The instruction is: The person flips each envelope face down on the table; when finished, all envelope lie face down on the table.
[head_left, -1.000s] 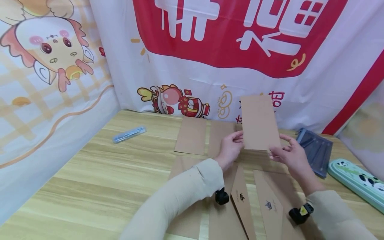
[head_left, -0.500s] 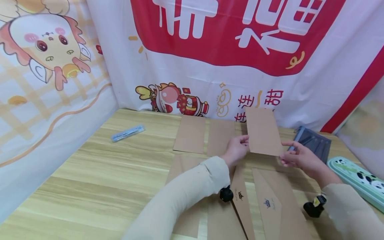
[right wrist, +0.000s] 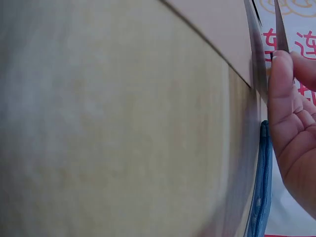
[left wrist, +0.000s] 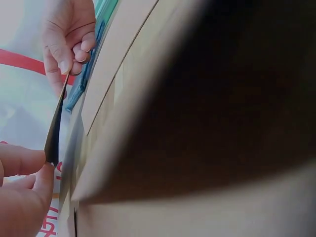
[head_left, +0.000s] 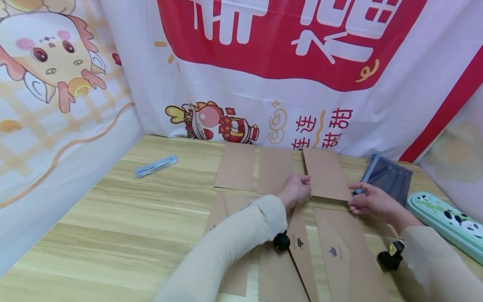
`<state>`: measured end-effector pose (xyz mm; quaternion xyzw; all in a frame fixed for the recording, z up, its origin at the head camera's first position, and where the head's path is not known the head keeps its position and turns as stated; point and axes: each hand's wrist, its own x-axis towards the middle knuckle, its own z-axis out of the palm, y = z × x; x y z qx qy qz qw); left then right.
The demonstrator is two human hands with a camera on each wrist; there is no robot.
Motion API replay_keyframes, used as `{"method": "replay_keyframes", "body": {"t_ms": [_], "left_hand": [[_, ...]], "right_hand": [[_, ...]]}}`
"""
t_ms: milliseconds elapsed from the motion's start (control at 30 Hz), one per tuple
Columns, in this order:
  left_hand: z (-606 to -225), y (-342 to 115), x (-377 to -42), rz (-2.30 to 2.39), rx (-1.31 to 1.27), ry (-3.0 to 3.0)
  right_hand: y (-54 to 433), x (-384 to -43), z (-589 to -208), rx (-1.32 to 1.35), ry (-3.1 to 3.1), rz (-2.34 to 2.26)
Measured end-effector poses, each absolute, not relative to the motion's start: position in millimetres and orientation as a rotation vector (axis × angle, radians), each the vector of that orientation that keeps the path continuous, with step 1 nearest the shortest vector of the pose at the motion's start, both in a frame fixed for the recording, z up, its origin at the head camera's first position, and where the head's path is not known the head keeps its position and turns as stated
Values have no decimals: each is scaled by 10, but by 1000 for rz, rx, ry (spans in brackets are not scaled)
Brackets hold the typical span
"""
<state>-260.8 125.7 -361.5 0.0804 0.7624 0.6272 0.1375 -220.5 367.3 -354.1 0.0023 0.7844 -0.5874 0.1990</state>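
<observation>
In the head view a plain brown card point(head_left: 326, 174) is held by its near end, tilted just above the back of the table. My left hand point(head_left: 295, 189) pinches its left edge between thumb and fingers. At its near right corner my right hand point(head_left: 374, 202) pinches it. The left wrist view shows the card point(left wrist: 57, 126) almost edge-on, stretched between both hands. Two similar brown cards, one at the left point(head_left: 235, 166) and one in the middle point(head_left: 275, 170), lie flat in the same row. Below them lie brown envelopes with printed crowns, the right envelope point(head_left: 351, 251) plainly visible.
The middle envelope's flap point(head_left: 302, 251) stands partly raised; my left sleeve covers part of the left envelope point(head_left: 235, 272). A dark blue mesh pouch point(head_left: 388, 178) and a mint panda pencil case point(head_left: 449, 222) lie at the right. A clear blue packet point(head_left: 156, 166) lies back left.
Both hands have lowered the card from in front of the curtain toward the tabletop, in line with the other two cards. The head view has shifted slightly right.
</observation>
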Motion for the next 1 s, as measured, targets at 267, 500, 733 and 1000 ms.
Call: {"method": "replay_keyframes", "body": {"t_ms": [267, 500, 733, 1000], "left_hand": [[-3674, 1248, -2619, 1754, 236, 2197], [-3705, 1255, -2626, 1736, 250, 2181], [-3692, 1215, -2661, 1694, 251, 2220], [-3585, 1069, -2638, 1776, 242, 2097]], "right_hand": [[3676, -2220, -3598, 48, 2201, -1610], [3653, -2219, -3603, 88, 2231, -1574], [3611, -2250, -3606, 198, 2259, -1502], [3596, -2220, -3462, 238, 2264, -1511]]}}
